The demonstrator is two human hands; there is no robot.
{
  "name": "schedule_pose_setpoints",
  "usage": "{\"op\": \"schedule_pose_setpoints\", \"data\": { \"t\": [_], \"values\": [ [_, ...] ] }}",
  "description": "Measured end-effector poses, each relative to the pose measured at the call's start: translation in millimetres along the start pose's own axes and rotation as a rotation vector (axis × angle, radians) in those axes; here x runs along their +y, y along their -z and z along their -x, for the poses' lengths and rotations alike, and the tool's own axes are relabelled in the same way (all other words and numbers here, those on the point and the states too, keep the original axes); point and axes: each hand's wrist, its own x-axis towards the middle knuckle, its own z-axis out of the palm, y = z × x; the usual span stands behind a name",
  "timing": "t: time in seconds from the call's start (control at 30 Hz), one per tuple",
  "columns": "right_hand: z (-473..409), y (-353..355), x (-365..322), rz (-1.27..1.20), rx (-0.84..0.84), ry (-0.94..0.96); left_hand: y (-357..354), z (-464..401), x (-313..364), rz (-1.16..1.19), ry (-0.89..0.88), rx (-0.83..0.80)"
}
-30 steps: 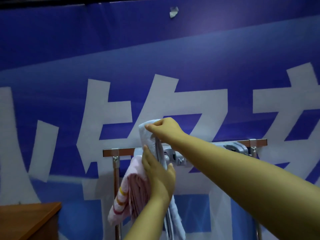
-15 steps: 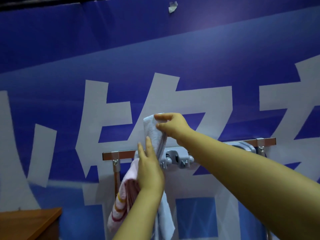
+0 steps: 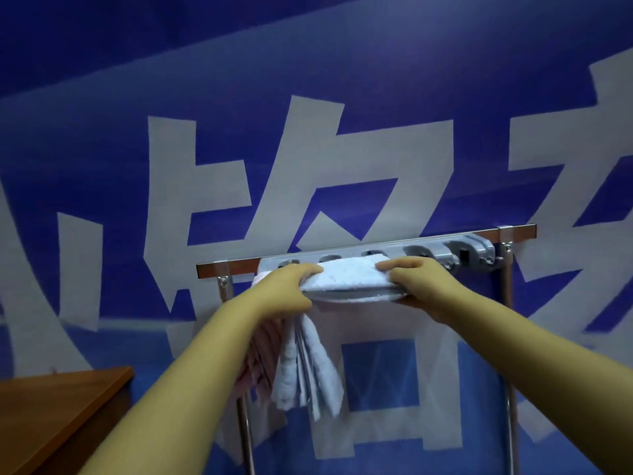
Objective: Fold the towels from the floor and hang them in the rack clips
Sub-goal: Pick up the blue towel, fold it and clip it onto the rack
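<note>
Blue banner (image 3: pixel 308 63), towel (image 3: pixel 349 277) in both hands.

white towel (image 3: pixel 349 277): folded, horizontal (one end drooping) | rack clips (image 3: pixel 416 253): grey row just behind | pink towel (image 3: pixel 262 358): hanging

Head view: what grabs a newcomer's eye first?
Both hands at centre: the left hand and right hand grip the ends of a folded white towel held flat against the clip rail. Below the left hand more white and pink cloth hangs. Behind everything, a blue banner with huge white characters fills the wall.
</note>
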Motion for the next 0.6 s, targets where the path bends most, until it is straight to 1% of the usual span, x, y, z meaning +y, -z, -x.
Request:
{"op": "schedule_pose_setpoints", "data": {
  "t": [0.1,0.2,0.3,0.43,0.53,0.6],
  "values": [
    [12.5,-6.2,19.7,-0.090,-0.005,-0.038,11.1,6.5,3.5,0.018,-0.026,-0.072],
    [21.0,-13.2,42.3,-0.233,0.017,-0.096,18.9,7.6,7.5,-0.008,-0.049,-0.088],
    [27.0,-25.9,63.5,-0.416,0.053,-0.208,21.1,4.4,9.6,-0.066,-0.049,-0.083],
    [28.0,-50.7,91.2,-0.636,0.057,-0.348,22.5,3.6,8.1,-0.082,-0.037,0.011],
    [26.6,-56.7,98.3,-0.713,0.101,-0.347,20.3,3.2,9.2,-0.180,-0.074,0.120],
    [28.2,-56.4,103.0,-0.748,0.131,-0.327,17.6,4.7,12.3,-0.230,-0.100,0.160]
  ]
}}
